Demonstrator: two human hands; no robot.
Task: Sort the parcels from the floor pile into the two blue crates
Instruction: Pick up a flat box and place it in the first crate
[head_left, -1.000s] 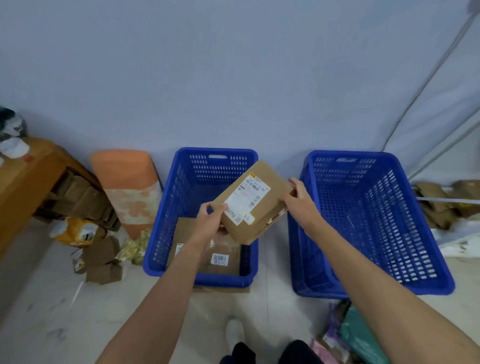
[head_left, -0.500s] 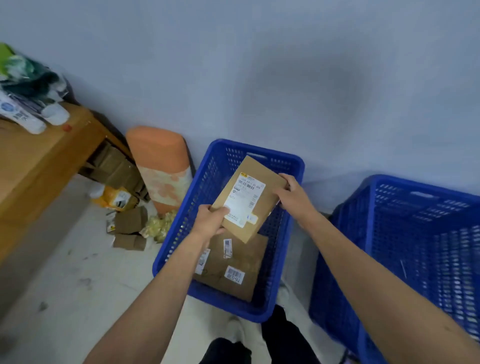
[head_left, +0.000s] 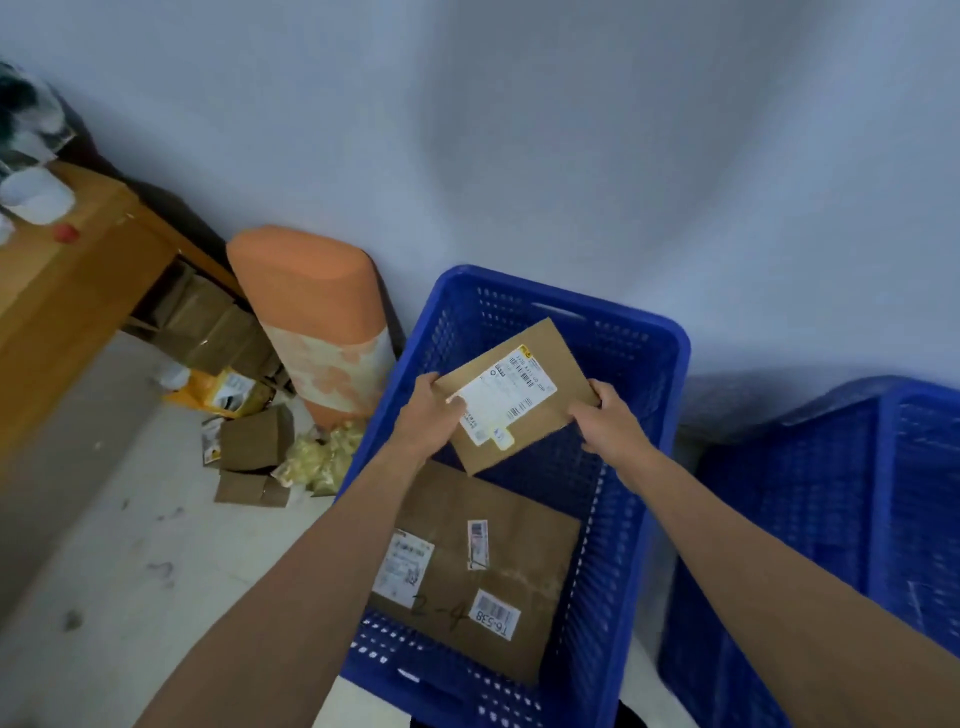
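Observation:
I hold a small brown cardboard parcel (head_left: 524, 415) with a white label inside the left blue crate (head_left: 644, 332), tilted, above the crate's floor. My left hand (head_left: 428, 415) grips its left edge and my right hand (head_left: 602, 421) grips its right edge. A larger flat brown parcel (head_left: 488, 566) with several labels lies on the crate's bottom, nearer me. The right blue crate (head_left: 841, 493) stands beside it, cut off by the frame edge; no parcel shows in its visible part.
An orange cushion (head_left: 317, 312) leans on the wall left of the crates. Small cardboard boxes (head_left: 254, 441), a yellow bag (head_left: 223, 389) and crumpled packing lie on the floor by it. A wooden table (head_left: 67, 291) stands at far left.
My view has swung left and closer to the left crate. Both hands have lowered the small parcel down into that crate.

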